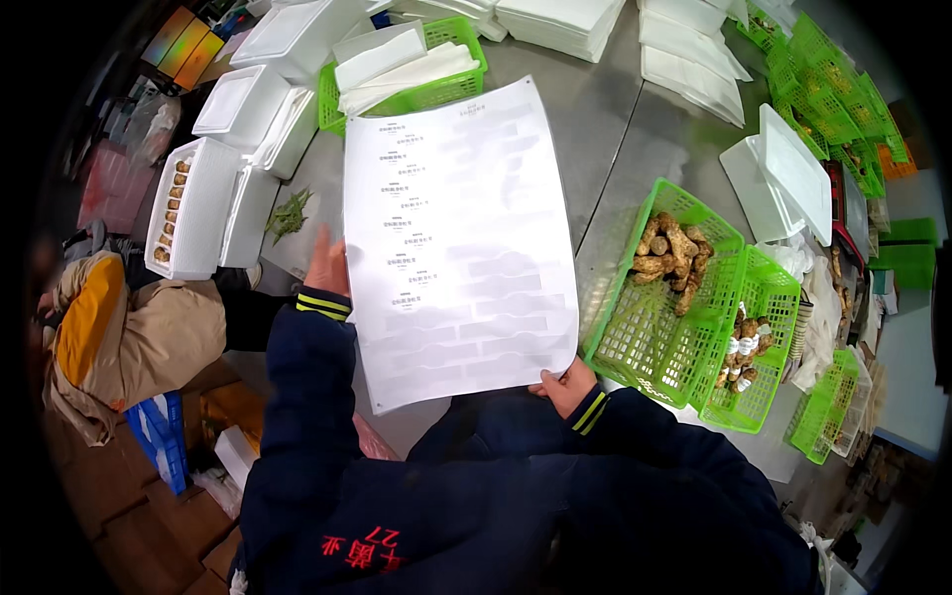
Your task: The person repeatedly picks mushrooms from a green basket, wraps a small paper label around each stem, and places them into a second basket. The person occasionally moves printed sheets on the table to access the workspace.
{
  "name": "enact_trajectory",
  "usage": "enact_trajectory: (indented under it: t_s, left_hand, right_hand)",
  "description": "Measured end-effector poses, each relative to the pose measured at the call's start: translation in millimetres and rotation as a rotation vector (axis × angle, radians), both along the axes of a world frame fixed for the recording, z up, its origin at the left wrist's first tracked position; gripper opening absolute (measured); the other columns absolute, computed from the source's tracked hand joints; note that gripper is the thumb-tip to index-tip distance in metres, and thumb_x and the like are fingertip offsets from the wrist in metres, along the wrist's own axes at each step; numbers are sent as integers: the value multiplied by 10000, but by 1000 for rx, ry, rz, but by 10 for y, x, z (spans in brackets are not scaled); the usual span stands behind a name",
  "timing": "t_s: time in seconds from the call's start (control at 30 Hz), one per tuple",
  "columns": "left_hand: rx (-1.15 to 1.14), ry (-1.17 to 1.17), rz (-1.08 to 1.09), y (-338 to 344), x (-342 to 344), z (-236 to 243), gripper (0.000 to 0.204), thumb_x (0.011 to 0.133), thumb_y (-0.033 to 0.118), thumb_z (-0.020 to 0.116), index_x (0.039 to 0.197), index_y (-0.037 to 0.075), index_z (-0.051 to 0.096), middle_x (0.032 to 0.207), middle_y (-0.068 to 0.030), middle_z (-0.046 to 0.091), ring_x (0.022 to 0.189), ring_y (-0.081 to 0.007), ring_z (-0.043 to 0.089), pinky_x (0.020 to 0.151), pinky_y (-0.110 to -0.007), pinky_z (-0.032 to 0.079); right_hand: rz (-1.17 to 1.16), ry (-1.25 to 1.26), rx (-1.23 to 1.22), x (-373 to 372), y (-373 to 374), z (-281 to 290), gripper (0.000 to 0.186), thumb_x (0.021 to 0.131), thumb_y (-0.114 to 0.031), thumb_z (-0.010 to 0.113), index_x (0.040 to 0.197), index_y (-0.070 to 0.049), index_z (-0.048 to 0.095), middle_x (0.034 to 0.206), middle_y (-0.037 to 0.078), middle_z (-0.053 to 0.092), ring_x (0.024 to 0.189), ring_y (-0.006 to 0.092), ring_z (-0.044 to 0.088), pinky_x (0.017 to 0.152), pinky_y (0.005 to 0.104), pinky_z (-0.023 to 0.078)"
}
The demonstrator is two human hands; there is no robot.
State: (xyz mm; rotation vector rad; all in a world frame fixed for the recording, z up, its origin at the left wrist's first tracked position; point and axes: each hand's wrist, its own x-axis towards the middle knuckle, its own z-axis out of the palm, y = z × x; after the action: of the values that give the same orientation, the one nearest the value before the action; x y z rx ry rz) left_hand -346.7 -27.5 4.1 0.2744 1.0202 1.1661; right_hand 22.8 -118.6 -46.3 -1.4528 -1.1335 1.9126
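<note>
A large white sheet of labels (466, 248) is spread in front of me, with small dark print down its left half and pale blank label outlines elsewhere. At its lower right corner my right hand (567, 387) is closed, thumb on top of the paper. My left hand (327, 266) is at the sheet's left edge, gripping it, with part of the fingers hidden behind the paper. Right of the sheet, a green plastic basket (607, 322) contains brown, thick-stemmed mushrooms (676, 256). Beside it, another green basket (729, 412) has mushrooms with white wraps (744, 349).
A white foam box (194, 230) on the left holds a row of mushrooms. White foam boxes (288, 42) and a green basket of white sheets (466, 74) line the far side. Green sprigs (289, 215) lie on the metal table (590, 139). Another person's beige jacket (169, 327) appears at left.
</note>
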Motion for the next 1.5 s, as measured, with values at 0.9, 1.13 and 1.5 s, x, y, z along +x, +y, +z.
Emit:
enact_trajectory:
  t_s: [0.9, 1.13, 1.5]
  left_hand:
    - [896, 1432, 118, 577, -118, -190, 250, 691, -3, 655, 937, 14, 612, 891, -128, 580, 826, -292, 539, 740, -344, 443]
    - [952, 1227, -12, 684, 813, -20, 238, 648, 39, 698, 872, 19, 622, 871, -93, 594, 793, -240, 546, 692, -313, 459]
    - [638, 671, -367, 687, 712, 37, 153, 758, 12, 602, 908, -13, 616, 853, -58, 606, 762, -114, 569, 688, -221, 443]
  right_hand:
    - [-369, -16, 381, -1233, 1753, 258, 205, 826, -126, 591, 963, 24, 616, 820, -9, 605, 684, 46, 507, 606, 191, 393]
    - [-152, 11, 460, -1252, 1590, 460, 186, 849, -164, 583, 922, 3, 617, 678, -37, 504, 613, 48, 427, 564, 208, 358]
    - [19, 92, 475, -1106, 1595, 465, 191, 870, -136, 552, 926, 42, 588, 829, -8, 528, 676, 57, 442, 605, 200, 364]
